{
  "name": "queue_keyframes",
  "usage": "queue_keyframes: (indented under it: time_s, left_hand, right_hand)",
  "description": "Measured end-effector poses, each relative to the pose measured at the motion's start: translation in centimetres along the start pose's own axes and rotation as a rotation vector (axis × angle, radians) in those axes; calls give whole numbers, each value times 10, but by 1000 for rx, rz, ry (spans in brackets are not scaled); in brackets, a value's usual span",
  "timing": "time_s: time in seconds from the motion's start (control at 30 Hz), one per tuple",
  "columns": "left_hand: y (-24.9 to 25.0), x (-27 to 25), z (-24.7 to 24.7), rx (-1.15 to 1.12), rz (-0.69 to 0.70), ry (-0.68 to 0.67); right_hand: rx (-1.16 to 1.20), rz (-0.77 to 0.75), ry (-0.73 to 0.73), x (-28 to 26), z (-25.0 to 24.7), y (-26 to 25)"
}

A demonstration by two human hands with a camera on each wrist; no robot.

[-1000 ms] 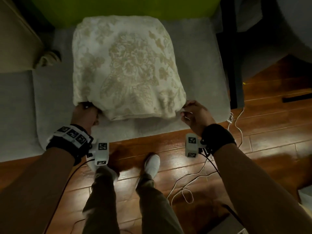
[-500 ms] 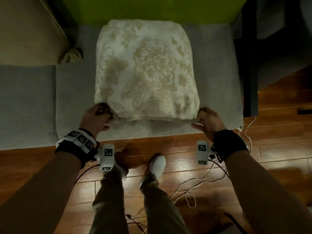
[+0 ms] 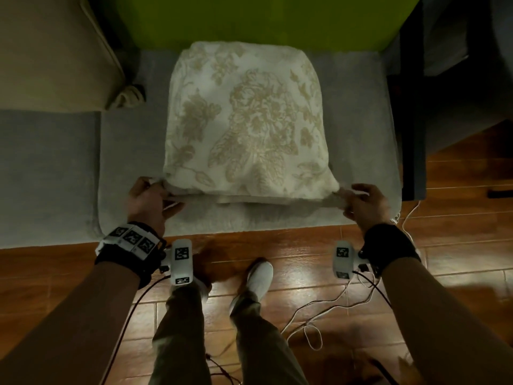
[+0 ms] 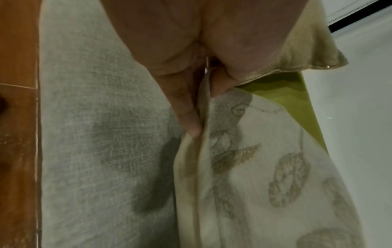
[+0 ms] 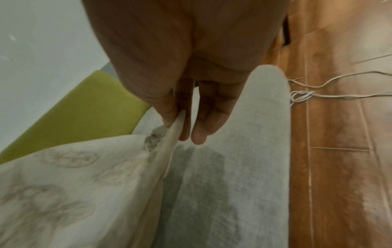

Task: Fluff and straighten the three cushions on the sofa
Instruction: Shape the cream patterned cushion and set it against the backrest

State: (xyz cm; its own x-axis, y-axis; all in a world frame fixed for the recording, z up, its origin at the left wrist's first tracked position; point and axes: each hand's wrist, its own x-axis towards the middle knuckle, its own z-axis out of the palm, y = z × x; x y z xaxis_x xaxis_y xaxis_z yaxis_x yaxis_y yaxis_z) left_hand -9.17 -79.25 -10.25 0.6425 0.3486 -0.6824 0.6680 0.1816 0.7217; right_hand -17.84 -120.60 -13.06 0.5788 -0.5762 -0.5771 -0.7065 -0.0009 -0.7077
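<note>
A cream cushion with a tan floral pattern lies flat on the grey sofa seat, its far edge near the green backrest. My left hand pinches the cushion's near left corner; in the left wrist view the thumb and a finger clamp the folded seam of the floral cushion. My right hand pinches the near right corner; in the right wrist view its thumb presses the cushion's edge against a finger. A plain beige cushion stands at the left.
The sofa seat's front edge borders a wooden floor. White cables trail over the floor at the right. My legs and a white shoe stand close to the sofa. A dark frame rises beside the sofa's right end.
Both hands have drawn the cushion's near corners apart and toward the seat's front edge, so the near seam is stretched straight. The head view has shifted, placing the cushion further right in the picture.
</note>
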Motion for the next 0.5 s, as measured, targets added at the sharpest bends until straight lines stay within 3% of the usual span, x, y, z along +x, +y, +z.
queue_keyframes:
  time_s: [0.07, 0.23, 0.5]
  left_hand:
    - [-1, 1, 1, 108, 13, -10]
    - [11, 4, -1, 215, 33, -64]
    - [-1, 13, -30, 326, 245, -35]
  right_hand:
    - [-29, 35, -17, 0, -2, 7]
    - [-90, 62, -223, -13, 0, 4]
    - [56, 113, -232, -6, -11, -9]
